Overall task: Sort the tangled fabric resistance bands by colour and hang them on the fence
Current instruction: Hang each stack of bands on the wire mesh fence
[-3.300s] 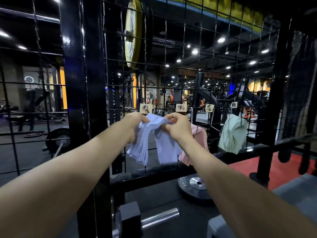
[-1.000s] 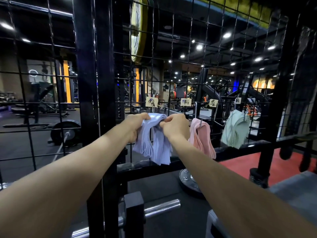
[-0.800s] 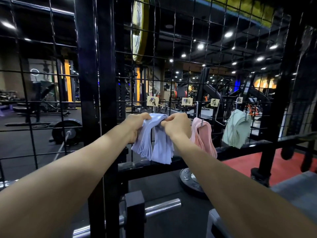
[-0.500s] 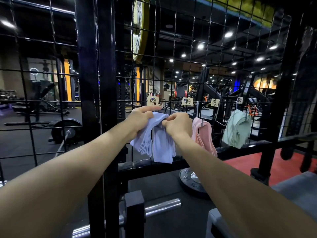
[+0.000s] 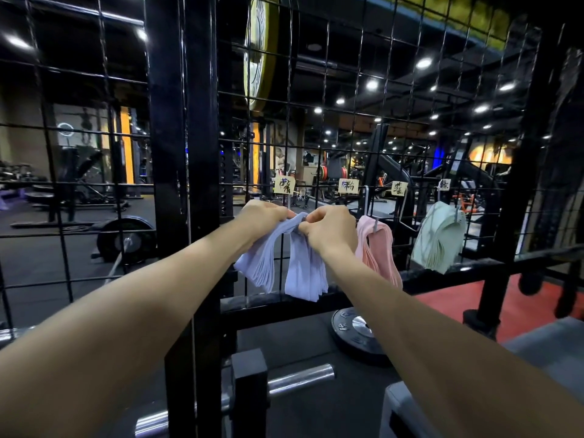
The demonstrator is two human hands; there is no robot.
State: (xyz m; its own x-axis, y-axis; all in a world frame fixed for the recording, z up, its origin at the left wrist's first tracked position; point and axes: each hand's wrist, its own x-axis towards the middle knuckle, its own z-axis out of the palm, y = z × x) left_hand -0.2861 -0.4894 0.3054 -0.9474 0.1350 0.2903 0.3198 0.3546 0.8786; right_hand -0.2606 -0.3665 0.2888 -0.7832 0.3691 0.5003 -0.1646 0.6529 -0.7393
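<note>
Two bare arms reach forward to a black wire-mesh fence [image 5: 331,128] in a dim gym, where the left hand [image 5: 264,218] and right hand [image 5: 328,230] both grip the top of a thick bunch of lilac fabric resistance bands [image 5: 303,270], fingers curled round it just below a paper label [image 5: 284,184]. To the right, a pink bunch [image 5: 377,248] and a pale green bunch [image 5: 437,238] hang on hooks under their own labels.
</note>
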